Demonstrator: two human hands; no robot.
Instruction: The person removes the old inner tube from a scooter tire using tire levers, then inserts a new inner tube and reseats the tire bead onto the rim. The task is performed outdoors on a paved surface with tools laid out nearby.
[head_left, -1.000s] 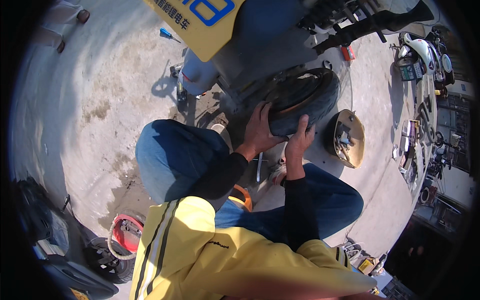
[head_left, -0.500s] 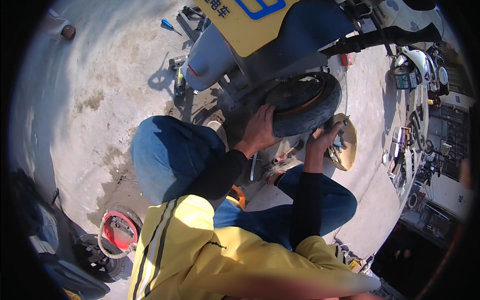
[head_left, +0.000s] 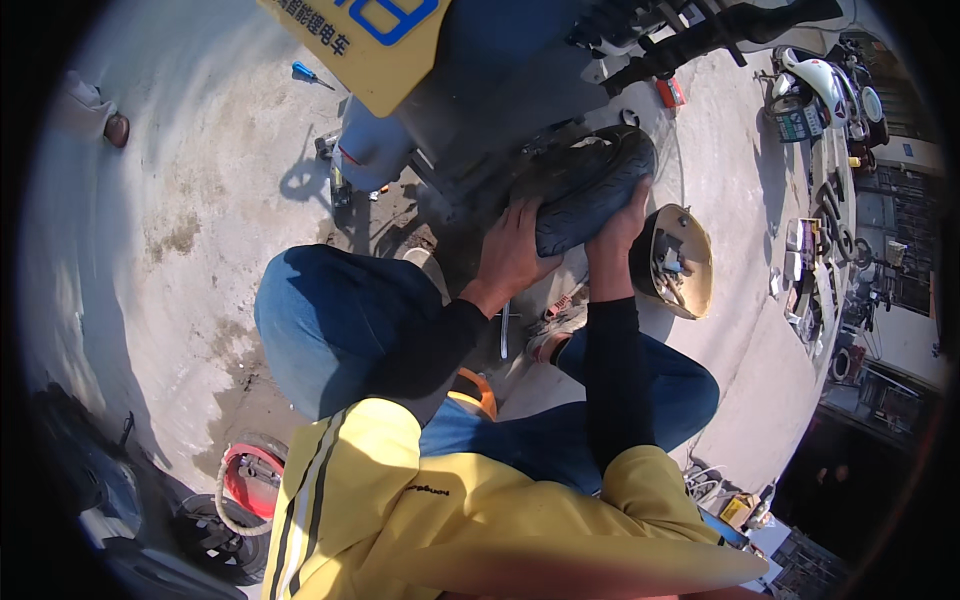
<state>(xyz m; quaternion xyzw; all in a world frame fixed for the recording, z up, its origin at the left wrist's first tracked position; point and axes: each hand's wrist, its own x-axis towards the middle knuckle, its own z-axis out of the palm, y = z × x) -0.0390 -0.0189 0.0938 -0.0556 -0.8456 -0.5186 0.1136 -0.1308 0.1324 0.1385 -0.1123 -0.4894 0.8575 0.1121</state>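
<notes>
A black tyre (head_left: pixel 585 205) on a wheel sits under the dark front of a two-wheeled vehicle (head_left: pixel 500 75), its tread turned toward me. My left hand (head_left: pixel 517 245) grips the tyre's near left side, fingers over the tread and thumb below. On the right side, my right hand (head_left: pixel 617 232) is wrapped round the tyre, its fingers partly hidden behind the rubber. The wheel's hub lies in shadow and is hard to make out. A beige bowl-shaped container (head_left: pixel 700 285) holding small parts and tools stands right of my right hand.
A yellow plate (head_left: pixel 405 70) hangs at the vehicle's front. On the concrete lie a blue screwdriver (head_left: pixel 311 74), a power tool (head_left: pixel 341 188) and a small red box (head_left: pixel 670 92). A red basket (head_left: pixel 240 480) stands at lower left. A white scooter (head_left: pixel 815 85) is at far right.
The tyre has tipped so more of its tread faces me. My right hand has slid up from near the container along the tyre's right side. My left hand has stayed on the tyre.
</notes>
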